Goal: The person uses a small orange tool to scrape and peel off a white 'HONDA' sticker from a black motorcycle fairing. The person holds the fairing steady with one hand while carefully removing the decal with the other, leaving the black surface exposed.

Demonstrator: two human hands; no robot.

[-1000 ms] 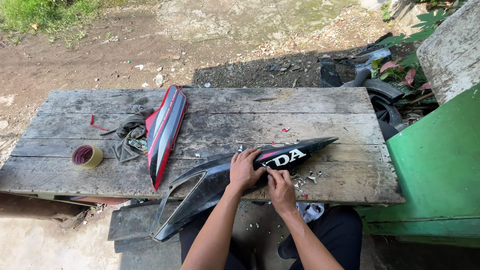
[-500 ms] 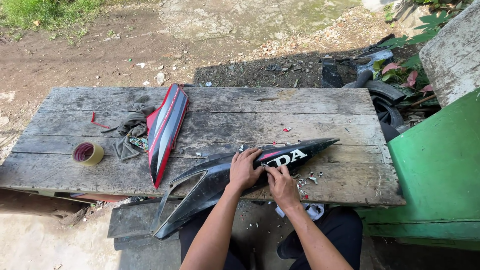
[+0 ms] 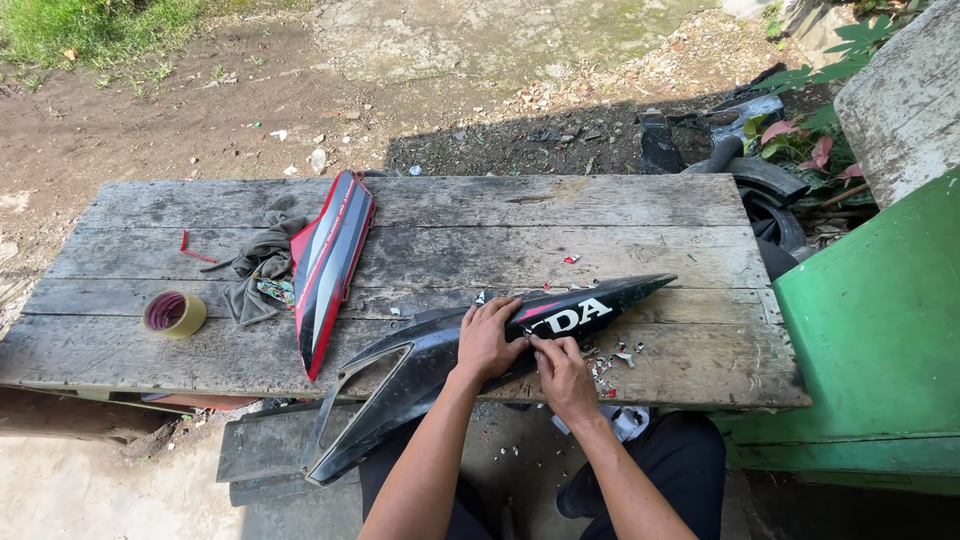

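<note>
A long black motorcycle body panel [image 3: 420,370] lies across the near edge of a weathered wooden table [image 3: 450,240], its pointed tip toward the right. My left hand [image 3: 487,338] presses down on the panel's middle. My right hand [image 3: 563,372] is just beside it, fingertips pinched at the sticker on the panel's surface. Small torn sticker scraps [image 3: 615,360] lie on the planks to the right of my hands. What my right fingers pinch is too small to make out.
A red and grey panel [image 3: 328,265] lies on the table's left half beside a grey rag [image 3: 255,265] and a roll of tape [image 3: 174,313]. A green wall [image 3: 880,330] stands at the right. Old tyres and parts [image 3: 750,175] lie beyond the table.
My hands have stayed on the black panel with only slight finger shifts. The view has moved a little.
</note>
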